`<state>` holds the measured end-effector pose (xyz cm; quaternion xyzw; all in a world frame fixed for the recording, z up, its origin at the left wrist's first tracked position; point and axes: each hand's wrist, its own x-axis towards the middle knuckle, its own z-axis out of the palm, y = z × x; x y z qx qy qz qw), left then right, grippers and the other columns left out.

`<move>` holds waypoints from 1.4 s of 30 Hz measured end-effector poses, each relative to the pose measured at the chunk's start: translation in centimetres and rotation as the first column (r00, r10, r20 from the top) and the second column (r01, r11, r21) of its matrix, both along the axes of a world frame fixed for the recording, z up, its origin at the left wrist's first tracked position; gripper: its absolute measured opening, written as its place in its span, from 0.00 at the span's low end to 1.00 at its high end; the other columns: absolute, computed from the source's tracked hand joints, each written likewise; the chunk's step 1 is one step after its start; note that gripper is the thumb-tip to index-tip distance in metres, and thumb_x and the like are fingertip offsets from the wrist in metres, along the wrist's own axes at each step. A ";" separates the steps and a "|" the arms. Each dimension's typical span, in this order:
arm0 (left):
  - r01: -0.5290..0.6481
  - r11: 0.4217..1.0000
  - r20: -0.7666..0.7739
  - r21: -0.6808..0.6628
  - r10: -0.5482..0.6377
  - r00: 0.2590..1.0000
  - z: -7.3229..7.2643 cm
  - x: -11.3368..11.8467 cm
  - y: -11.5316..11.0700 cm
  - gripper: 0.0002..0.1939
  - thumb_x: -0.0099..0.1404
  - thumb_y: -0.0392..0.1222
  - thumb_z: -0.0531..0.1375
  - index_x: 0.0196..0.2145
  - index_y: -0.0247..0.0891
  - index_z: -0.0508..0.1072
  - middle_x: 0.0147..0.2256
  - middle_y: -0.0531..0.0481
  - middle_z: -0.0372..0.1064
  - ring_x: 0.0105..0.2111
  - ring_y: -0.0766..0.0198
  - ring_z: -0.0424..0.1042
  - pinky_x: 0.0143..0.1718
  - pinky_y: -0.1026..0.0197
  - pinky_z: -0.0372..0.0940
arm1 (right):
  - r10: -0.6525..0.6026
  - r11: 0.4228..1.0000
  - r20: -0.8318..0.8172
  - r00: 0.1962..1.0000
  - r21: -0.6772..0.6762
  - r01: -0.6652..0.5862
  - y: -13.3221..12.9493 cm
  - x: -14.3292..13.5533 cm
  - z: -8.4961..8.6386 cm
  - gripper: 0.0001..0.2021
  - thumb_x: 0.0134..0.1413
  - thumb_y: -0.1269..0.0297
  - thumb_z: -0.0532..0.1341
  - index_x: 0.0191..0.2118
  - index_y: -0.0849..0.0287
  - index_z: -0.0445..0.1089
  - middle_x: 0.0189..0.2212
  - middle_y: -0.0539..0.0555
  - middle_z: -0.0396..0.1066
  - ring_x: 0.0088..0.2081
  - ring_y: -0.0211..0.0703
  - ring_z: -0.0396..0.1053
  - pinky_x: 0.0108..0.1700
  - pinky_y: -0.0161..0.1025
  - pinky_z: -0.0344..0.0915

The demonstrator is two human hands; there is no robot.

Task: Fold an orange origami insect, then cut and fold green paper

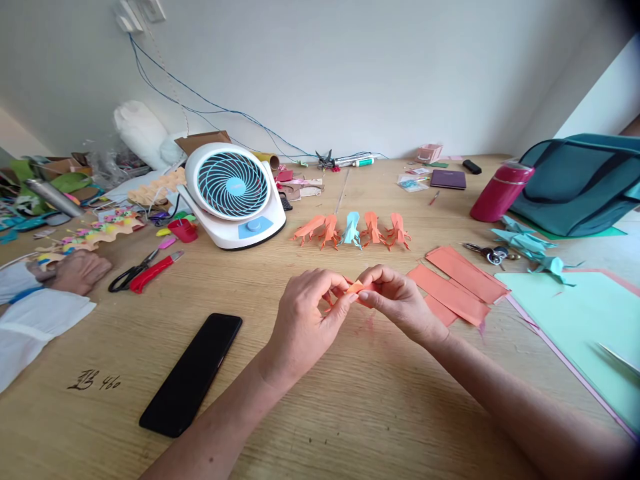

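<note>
At the lower left of the frame, black handwriting (94, 381) on the bench (310, 400) read "460"; the characters (84, 379) before it were unclear.

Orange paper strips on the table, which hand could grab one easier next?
Probably the right hand: the orange paper strips lie just beside it. The left hand is farther off. Both hands hold a small folded orange paper, so the right would likely have to let go first.
</note>
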<state>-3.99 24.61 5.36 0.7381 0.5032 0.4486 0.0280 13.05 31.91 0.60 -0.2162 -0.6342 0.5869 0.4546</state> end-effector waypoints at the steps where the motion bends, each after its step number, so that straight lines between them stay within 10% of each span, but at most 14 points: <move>1: 0.000 1.000 0.011 -0.027 0.000 1.000 -0.1 0.0 0.1 0.06 0.67 0.36 0.62 0.31 0.39 0.70 0.31 0.55 0.73 0.32 0.66 0.70 0.37 0.61 0.63 | -0.004 1.000 0.024 1.000 0.007 0.004 0.0 0.0 -0.1 0.10 0.55 0.59 0.69 0.33 0.56 0.69 0.29 0.48 0.68 0.31 0.35 0.65 0.35 0.36 0.66; 14: -0.064 0.955 0.266 -0.290 0.145 0.953 -0.5 0.1 0.7 0.12 0.61 0.29 0.59 0.21 0.38 0.71 0.30 0.53 0.70 0.34 0.66 0.71 0.36 0.63 0.63 | -0.303 0.837 0.291 0.908 0.536 0.108 -1.9 -0.3 0.3 0.07 0.61 0.69 0.63 0.45 0.56 0.71 0.37 0.52 0.72 0.38 0.40 0.70 0.37 0.37 0.66; 28: -0.165 0.962 0.070 -0.217 0.184 0.980 -0.1 -3.6 2.1 0.09 0.68 0.40 0.58 0.30 0.40 0.75 0.32 0.51 0.74 0.36 0.62 0.73 0.40 0.59 0.65 | -0.235 0.931 0.284 0.930 0.339 0.132 -0.9 -0.2 -0.2 0.06 0.61 0.62 0.64 0.43 0.54 0.75 0.38 0.53 0.75 0.39 0.43 0.71 0.42 0.42 0.67; 32: -0.291 0.904 -0.272 -0.313 0.208 0.940 -1.5 -6.8 3.6 0.04 0.63 0.40 0.63 0.36 0.40 0.77 0.42 0.46 0.76 0.43 0.53 0.73 0.47 0.50 0.66 | -0.216 0.956 0.303 0.928 0.257 0.139 -0.1 0.0 -0.6 0.08 0.60 0.58 0.65 0.41 0.55 0.75 0.37 0.52 0.75 0.39 0.43 0.71 0.42 0.42 0.66; 42: -0.083 0.877 -0.276 -0.474 -0.058 0.959 -5.4 -7.4 4.9 0.11 0.61 0.38 0.66 0.43 0.41 0.77 0.40 0.48 0.76 0.42 0.55 0.74 0.44 0.54 0.67 | -0.133 0.984 0.376 0.917 0.164 0.075 0.5 0.3 -0.6 0.12 0.58 0.54 0.65 0.42 0.56 0.78 0.39 0.54 0.75 0.36 0.41 0.70 0.38 0.41 0.67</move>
